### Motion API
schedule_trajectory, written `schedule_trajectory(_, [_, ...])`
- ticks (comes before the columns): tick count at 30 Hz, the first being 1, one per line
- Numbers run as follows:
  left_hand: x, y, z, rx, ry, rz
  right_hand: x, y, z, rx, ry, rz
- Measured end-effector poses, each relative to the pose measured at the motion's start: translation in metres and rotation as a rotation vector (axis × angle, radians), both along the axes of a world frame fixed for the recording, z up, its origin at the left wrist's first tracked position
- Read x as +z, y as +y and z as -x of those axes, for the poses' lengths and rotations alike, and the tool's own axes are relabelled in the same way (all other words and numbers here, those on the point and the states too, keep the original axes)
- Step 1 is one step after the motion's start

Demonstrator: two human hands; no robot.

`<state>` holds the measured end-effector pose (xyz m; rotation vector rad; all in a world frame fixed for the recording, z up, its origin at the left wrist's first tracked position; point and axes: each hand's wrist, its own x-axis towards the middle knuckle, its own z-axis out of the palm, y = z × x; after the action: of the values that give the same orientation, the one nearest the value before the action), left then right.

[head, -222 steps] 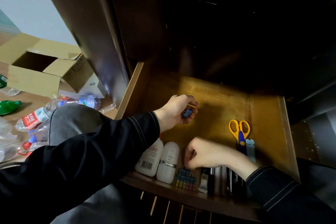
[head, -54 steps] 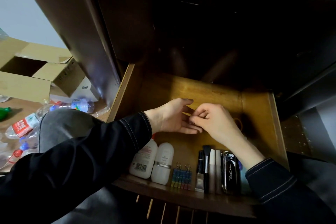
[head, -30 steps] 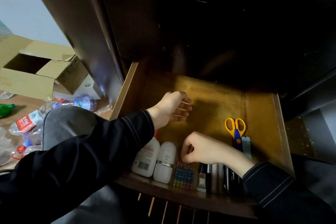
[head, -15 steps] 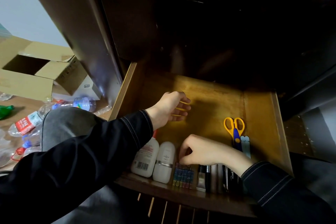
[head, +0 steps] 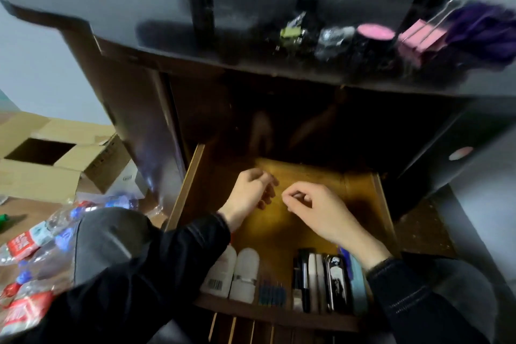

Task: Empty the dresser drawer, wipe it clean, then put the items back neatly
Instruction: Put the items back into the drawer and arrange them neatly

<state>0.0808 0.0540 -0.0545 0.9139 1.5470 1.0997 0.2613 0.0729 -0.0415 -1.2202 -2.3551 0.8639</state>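
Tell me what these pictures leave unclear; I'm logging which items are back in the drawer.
- Head view: whatever the left hand and right hand pinch is too small and blurred.
- Scissors: only a blue bit shows beside the right wrist.
- Dresser top clutter: motion-blurred, apart from pink binder clips.
- Drawer rear: shadowed.

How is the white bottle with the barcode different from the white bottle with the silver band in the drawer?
The white bottle with the barcode carries a printed label and lies partly under the black sleeve; the white bottle with the silver band is plain, with a metallic ring, and shows fully. Both lie flat, side by side, at the front of the wooden drawer.
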Motion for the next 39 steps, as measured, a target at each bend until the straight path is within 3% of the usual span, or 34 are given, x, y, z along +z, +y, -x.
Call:
schedule_trajectory(4, [0.037,-0.025,-0.005,-0.074,0.109,-0.288,0.069,-0.008,-0.009,-0.016,0.205,-0.304])
schedule_trajectory(9, [0.114,-0.039,-0.006,-0.083,0.266,-0.612,0.152,-0.008,0.0,-0.064,0.473,-0.499])
schedule_trajectory(13, [0.171,-0.038,0.0,0.047,0.47,-0.853,0.184,0.006,0.011,-0.172,0.461,-0.654])
schedule_trajectory(15, [0.193,-0.029,0.005,0.145,0.664,-0.926,0.194,0.02,0.017,-0.252,0.403,-0.662])
schedule_trajectory(18, [0.222,0.004,0.012,0.17,0.895,-0.838,0.203,0.043,0.026,-0.295,0.293,-0.521])
schedule_trajectory(21, [0.242,0.045,0.019,0.024,1.031,-0.557,0.209,0.056,0.028,-0.308,0.231,-0.428])
schedule_trajectory(26, [0.246,0.081,0.018,-0.168,1.339,-0.394,0.215,0.055,0.022,-0.237,0.423,-0.202])
schedule_trajectory(31, [0.241,0.073,0.021,-0.179,1.343,-0.495,0.22,0.048,0.017,-0.148,0.504,-0.095])
schedule_trajectory(39, [0.235,0.05,0.027,-0.187,1.137,-0.594,0.219,0.045,0.015,-0.135,0.496,-0.125])
